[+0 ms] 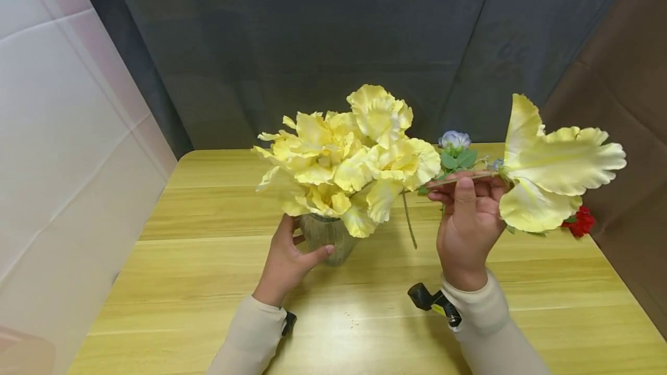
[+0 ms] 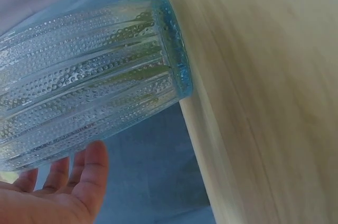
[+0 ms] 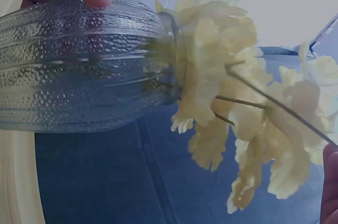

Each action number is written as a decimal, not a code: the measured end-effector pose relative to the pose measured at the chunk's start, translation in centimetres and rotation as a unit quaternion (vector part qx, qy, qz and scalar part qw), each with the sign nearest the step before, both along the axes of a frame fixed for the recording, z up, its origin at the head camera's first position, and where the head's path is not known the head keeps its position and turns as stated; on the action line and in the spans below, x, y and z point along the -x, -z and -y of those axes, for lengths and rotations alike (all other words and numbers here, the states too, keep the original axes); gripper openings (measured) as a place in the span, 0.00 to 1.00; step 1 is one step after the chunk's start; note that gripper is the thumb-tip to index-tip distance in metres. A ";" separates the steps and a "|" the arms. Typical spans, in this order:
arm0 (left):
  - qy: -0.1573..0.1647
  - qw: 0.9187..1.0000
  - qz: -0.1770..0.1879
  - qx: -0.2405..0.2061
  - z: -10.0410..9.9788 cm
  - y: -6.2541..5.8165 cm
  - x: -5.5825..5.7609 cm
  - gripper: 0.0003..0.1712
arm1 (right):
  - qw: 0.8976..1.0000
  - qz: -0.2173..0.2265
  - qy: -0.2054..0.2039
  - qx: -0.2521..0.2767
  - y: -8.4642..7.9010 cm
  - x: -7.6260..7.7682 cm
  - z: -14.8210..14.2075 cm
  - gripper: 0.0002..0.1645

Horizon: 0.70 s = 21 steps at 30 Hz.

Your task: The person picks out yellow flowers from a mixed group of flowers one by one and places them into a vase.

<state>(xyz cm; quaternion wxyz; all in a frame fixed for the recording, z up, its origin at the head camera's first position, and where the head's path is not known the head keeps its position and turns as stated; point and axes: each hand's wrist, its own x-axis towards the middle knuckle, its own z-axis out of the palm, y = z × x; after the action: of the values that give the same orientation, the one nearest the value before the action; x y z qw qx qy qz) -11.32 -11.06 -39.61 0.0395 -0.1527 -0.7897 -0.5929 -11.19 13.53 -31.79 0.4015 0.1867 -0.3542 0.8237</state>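
A ribbed, dimpled clear glass vase (image 1: 328, 239) stands on the table, full of yellow artificial flowers (image 1: 325, 158). My left hand (image 1: 286, 262) holds the vase from its left side, thumb across the front and fingers around behind. To the right, my right hand (image 1: 469, 224) pinches the thin stem (image 3: 280, 105) of a single large yellow flower (image 1: 560, 166). That bloom points right, while its stem runs left towards the bunch in the vase. In the left wrist view, the fingers (image 2: 94, 174) lie along the glass near its base.
Behind my right hand lie a pale blue flower (image 1: 455, 140) with green leaves and a red flower (image 1: 581, 223) near the table's right edge. A bare stem end (image 1: 409, 221) hangs beside the bunch. Dark cloth (image 1: 312, 28) closes off the back of the wooden table (image 1: 203, 282).
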 end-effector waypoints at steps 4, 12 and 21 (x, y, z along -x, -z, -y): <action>-0.006 1.000 0.000 -0.005 -0.1 0.1 -0.1 0.46 | 0.999 0.045 -0.002 -0.030 0.3 0.3 0.4 0.09; -0.035 0.999 -0.005 -0.007 0.0 2.5 1.0 0.47 | 0.997 0.055 0.004 -0.061 0.1 0.5 0.9 0.08; -0.043 0.999 0.000 -0.015 0.2 3.4 1.4 0.50 | 0.998 0.041 -0.032 -0.039 -0.3 -0.1 1.8 0.10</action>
<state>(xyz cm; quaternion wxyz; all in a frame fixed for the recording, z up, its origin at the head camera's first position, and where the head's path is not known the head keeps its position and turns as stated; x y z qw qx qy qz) -12.69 -11.29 -42.99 0.0672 -0.1185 -0.7863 -0.6026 -11.12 11.69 -31.49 0.3527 0.1796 -0.3956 0.8288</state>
